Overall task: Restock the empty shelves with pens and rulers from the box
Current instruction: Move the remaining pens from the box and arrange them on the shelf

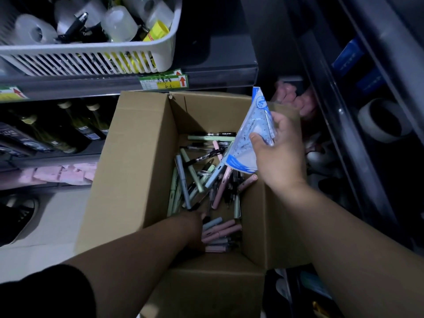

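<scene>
Right hand (277,152) pinched the ruler packet (251,143), thumb on its face, above the box (137,157). Packet probably light, stiff, with slick film; best held by the edges. Left hand (195,228) was down among loose pens (199,177); its grip could not be told.

We are counting one cardboard box (137,157), one packet of triangular rulers (241,157) printed with a 2, and a heap of pens (197,177) too tangled for an exact tally, well over a dozen. We are also seeing one white basket (91,58), three price labels (165,81), three capped bottles (68,125) and one tape roll (383,121).
</scene>
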### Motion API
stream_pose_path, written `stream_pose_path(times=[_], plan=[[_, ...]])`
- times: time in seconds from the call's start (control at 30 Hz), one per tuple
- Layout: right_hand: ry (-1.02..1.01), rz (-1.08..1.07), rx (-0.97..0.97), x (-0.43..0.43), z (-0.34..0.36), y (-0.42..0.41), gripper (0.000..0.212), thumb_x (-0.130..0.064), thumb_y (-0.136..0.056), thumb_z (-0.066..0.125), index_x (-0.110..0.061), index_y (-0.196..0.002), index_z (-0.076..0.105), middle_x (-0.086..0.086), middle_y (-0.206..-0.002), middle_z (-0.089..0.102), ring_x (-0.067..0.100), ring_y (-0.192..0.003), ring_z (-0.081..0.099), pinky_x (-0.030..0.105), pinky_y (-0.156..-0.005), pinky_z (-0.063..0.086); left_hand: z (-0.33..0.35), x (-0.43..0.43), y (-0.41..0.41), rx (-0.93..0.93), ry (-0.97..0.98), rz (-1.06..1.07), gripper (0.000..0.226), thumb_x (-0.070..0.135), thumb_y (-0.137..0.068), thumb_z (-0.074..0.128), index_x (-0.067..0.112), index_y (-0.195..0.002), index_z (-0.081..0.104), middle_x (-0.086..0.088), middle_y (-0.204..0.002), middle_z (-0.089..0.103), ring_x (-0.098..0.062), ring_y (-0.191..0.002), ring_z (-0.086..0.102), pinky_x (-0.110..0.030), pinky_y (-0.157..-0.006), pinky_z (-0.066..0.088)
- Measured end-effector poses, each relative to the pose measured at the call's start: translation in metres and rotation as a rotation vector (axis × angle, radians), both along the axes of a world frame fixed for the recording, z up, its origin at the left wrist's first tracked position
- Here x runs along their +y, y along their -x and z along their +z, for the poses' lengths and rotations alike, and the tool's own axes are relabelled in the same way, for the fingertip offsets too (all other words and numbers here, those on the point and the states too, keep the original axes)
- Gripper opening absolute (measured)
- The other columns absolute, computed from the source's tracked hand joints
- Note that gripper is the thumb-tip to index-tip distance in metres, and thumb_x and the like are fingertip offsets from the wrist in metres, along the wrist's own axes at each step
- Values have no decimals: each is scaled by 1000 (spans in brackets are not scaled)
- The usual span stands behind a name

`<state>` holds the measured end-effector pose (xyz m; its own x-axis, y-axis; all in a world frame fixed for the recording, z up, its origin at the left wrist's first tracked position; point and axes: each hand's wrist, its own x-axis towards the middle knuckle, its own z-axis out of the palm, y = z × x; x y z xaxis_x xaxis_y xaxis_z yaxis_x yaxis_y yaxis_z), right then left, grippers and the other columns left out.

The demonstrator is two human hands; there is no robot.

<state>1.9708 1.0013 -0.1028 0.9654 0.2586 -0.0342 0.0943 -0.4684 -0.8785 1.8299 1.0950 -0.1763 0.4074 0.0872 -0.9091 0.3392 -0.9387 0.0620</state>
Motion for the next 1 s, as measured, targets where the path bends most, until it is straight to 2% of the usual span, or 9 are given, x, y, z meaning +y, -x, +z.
stream_pose_path(times=[0.1,0.23,0.33,0.5,0.57,0.7,0.8,0.93,1.0], plan=[[-4,2,-5,0,-2,1,43,-11,-86,68,-23,-124,54,-13,-104,64,7,-96,64,27,-92,51,11,6,-8,-102,-26,0,74,44,-84,68,13,-144,37,-10,-136,54,-25,-118,56,-28,-92,46],[-16,-29,-4,-3,-4,0,44,-12,-84,70,-23,-124,54,-5,-110,67,9,-96,66,32,-92,53,32,27,-31,-280,-83,170,59,40,-83,66,10,-131,49,-10,-126,60,-24,-111,60,-25,-81,46],[-29,-32,8,-3,-1,-1,44,-12,-85,69,-23,-125,54,-3,-110,68,8,-95,66,30,-89,54,46,43,-46,-366,-95,242,55,36,-85,63,9,-130,47,-12,-125,59,-27,-111,58,-25,-79,43],[-60,-35,19,-3,-2,-1,43,-13,-85,68,-21,-125,54,-3,-110,67,7,-94,66,23,-83,54,44,49,-48,-411,-90,368,67,30,-95,53,2,-147,23,-18,-140,46,-30,-124,50,-30,-93,42],[-69,-41,31,-3,-2,1,41,-12,-86,68,-20,-123,54,-5,-107,67,4,-91,66,20,-81,53,35,48,-44,-398,-55,434,60,27,-95,51,1,-145,29,-18,-137,48,-30,-122,52,-30,-93,42],[-134,-83,78,-6,-3,3,37,-9,-87,67,-20,-120,55,-13,-98,66,-9,-79,63,10,-71,48,25,48,-36,-375,53,643,46,23,-91,58,-1,-129,52,-18,-127,58,-31,-111,59,-29,-81,45],[-150,-117,102,-9,-3,2,34,-9,-87,67,-24,-114,52,-20,-90,61,-17,-68,59,3,-62,44,17,50,-31,-420,293,1035,50,19,-79,74,-3,-120,57,-19,-112,65,-26,-76,62,-29,-64,46],[-165,-151,133,-11,-4,3,30,-8,-83,71,-24,-103,57,-16,-87,67,-8,-68,62,10,-64,48,12,52,-28,-481,547,1282,76,52,-55,80,7,-113,59,-7,-82,62,-20,-68,55,-32,-69,45],[-199,-141,169,-11,-3,6,29,-3,-82,70,-18,-106,62,-9,-89,71,-3,-69,65,11,-64,50,20,50,-27,-487,641,1320,49,45,-76,74,11,-108,59,-5,-76,60,-18,-64,54,-29,-66,44]])
